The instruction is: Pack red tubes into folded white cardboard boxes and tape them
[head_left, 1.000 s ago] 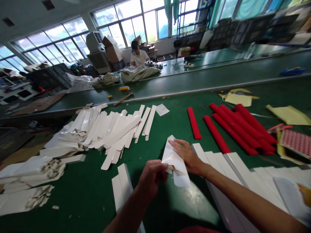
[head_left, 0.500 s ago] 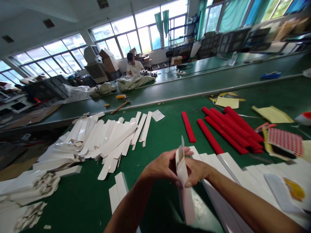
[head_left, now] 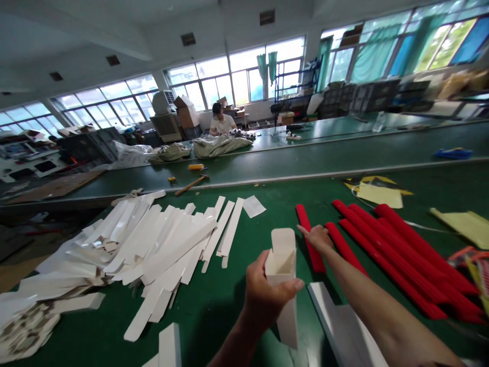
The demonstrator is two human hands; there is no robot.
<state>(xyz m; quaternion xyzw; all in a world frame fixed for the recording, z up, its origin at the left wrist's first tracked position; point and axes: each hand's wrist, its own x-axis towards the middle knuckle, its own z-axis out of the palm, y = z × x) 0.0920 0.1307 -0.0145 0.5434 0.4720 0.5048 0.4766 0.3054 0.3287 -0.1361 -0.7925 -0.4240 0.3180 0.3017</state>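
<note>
In my left hand I gripped a white paper carton near its top, roughly upright over the green worktable, mouth upward. Its end flap stood clear of the opening. Whether the carton's base touched the table, I could not tell. In my judgement, good practice here was light, even pressure on the walls, since squeezing could crush the mouth; fingers were best kept off the rim. The nearest red roll was best handled by closing the fingers around its body and not pinching its surface.

Pose: my left forearm rose from the bottom edge, the thumb across the near side of the carton and the fingers around its left. My right arm extended forward, the right hand palm down over that roll, one finger pointing left across it. I could not tell whether it gripped. The other red rolls lay to the right.
</note>
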